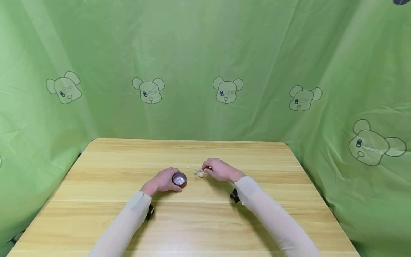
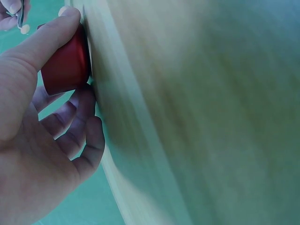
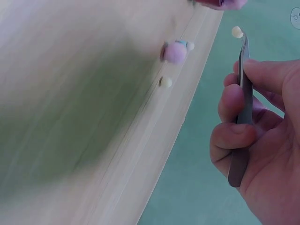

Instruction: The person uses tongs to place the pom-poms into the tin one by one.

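Observation:
My left hand point(image 1: 164, 180) grips a small round red tin point(image 2: 65, 68) that stands on the table, thumb on one side and fingers on the other. Small pale and coloured pieces lie inside the tin point(image 1: 183, 183). To the right, my right hand point(image 1: 221, 169) holds metal tweezers point(image 3: 245, 101) between thumb and fingers. A small cream ball point(image 3: 237, 32) is at the tweezers' tip, above the table. Below them on the wood lie a larger pink ball point(image 1: 201, 175), a small blue ball point(image 1: 195, 173) and, farther back, a white ball point(image 1: 187, 167).
The wooden table point(image 1: 192, 228) extends around both hands, its far edge beyond them. Green curtains point(image 1: 189, 117) with bear-head outlines hang behind and at both sides. Each wrist carries a dark camera point(image 1: 235, 196).

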A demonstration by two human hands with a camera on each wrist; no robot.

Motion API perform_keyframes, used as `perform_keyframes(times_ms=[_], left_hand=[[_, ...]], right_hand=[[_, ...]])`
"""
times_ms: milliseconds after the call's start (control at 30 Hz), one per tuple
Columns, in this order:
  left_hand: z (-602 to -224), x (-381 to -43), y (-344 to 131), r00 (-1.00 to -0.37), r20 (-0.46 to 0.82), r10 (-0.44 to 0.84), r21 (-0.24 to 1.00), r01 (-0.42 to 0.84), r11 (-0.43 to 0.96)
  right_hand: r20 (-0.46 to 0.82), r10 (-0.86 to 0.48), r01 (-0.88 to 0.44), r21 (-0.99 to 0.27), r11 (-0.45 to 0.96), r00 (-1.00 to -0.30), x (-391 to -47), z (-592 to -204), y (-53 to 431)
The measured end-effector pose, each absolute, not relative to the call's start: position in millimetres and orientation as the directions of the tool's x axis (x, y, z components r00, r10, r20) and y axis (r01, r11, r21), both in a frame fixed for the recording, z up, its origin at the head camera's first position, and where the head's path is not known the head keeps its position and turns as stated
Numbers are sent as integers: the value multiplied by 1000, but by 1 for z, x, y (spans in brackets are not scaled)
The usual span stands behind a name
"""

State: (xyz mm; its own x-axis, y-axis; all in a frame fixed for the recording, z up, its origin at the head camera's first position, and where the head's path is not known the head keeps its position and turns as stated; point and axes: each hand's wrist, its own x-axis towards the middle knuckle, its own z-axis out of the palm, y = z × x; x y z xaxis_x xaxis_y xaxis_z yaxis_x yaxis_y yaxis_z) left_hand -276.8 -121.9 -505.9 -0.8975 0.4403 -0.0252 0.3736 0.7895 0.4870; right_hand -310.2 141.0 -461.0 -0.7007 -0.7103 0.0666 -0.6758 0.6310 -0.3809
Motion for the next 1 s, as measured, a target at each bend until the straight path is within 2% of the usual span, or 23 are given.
perform_keyframes(times_ms=[367,1000], left_hand=[[-507,-278,-122,-894,-12,448,482,387,786],[-507,-278,-122,-893,-8,450,493,388,779]], right_hand=[[52,-736,-691,-394,606,-675,-307,-463,125],[24,-742,-688,-396,609,-670,-303,-467,105]])
